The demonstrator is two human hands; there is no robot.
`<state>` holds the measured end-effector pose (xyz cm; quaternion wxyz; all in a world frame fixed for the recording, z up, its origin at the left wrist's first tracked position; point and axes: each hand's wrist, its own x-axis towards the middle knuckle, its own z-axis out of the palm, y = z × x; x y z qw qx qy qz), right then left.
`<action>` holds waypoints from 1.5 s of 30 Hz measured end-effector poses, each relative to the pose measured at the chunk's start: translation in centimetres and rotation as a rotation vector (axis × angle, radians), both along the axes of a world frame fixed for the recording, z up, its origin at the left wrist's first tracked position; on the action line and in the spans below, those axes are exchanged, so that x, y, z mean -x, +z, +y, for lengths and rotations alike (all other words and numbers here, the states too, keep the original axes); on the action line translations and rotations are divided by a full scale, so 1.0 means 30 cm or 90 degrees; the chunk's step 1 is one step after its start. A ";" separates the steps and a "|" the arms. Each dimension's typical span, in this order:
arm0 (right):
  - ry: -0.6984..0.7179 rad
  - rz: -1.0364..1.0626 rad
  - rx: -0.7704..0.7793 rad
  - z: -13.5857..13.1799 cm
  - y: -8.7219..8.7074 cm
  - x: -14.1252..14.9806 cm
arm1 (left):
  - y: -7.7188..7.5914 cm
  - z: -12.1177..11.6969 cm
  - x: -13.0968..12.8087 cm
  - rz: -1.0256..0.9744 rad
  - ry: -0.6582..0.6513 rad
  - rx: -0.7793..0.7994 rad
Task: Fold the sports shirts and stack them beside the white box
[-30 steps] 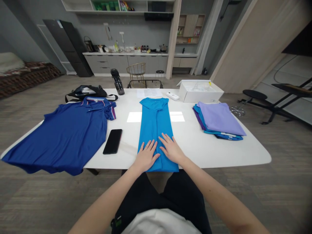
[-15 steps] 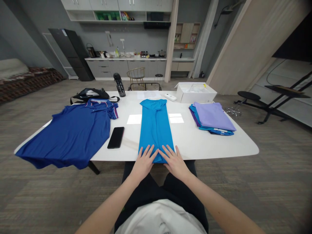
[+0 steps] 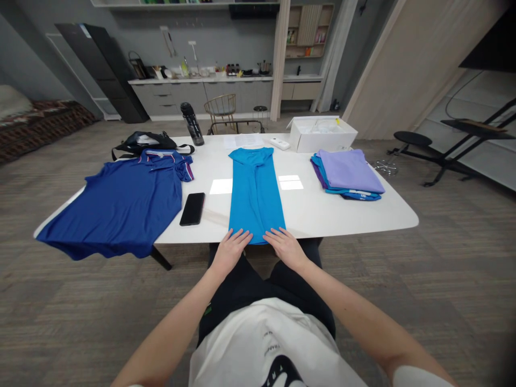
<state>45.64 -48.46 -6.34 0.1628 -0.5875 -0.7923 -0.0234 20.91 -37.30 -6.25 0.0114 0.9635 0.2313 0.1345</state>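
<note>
A bright blue T-shirt [image 3: 255, 188] lies lengthwise on the table, its sides folded in to a long narrow strip, with the neck end away from me. At its near end, by the table's front edge, my left hand [image 3: 231, 248] holds the left corner of the hem. My right hand [image 3: 285, 247] has the right corner in the same way. The fingers of both hands rest on top of the cloth, and the thumbs are hidden. A strip of hem shows between the two hands.
A dark blue polo shirt [image 3: 121, 204] spreads over the table's left end, overhanging the front. Beside it lies a phone [image 3: 192, 209]. Folded clothes [image 3: 349, 172] are stacked at right. Behind stand a white box [image 3: 320, 135], a bottle [image 3: 192, 124] and a black bag [image 3: 149, 142].
My hands have moved apart and back toward the hem's corners, their fingers no longer spread flat over the cloth. The view has tilted downward.
</note>
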 end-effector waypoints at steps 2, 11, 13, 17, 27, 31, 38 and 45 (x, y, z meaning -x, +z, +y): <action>-0.007 -0.002 -0.002 -0.004 0.002 0.007 | 0.000 -0.005 0.000 -0.004 0.003 -0.001; -0.031 -0.024 -0.105 0.012 -0.039 0.023 | -0.024 -0.029 -0.008 -0.065 0.016 -0.050; -0.004 -0.047 -0.122 -0.013 -0.024 0.019 | -0.014 -0.057 0.011 -0.075 -0.002 -0.054; 0.058 -0.082 -0.115 -0.107 0.042 0.024 | 0.026 -0.147 0.068 -0.141 -0.045 -0.037; 0.111 0.060 0.146 -0.039 0.426 -0.065 | 0.368 -0.011 0.054 -0.188 -0.194 0.015; 0.070 0.143 0.178 0.214 0.523 -0.187 | 0.487 0.245 -0.091 -0.184 -0.142 0.127; 0.042 0.110 0.233 0.802 0.556 -0.415 | 0.517 0.780 -0.399 -0.143 -0.007 0.243; -0.015 0.007 0.261 1.315 0.423 -0.595 | 0.351 1.218 -0.604 -0.124 0.066 0.222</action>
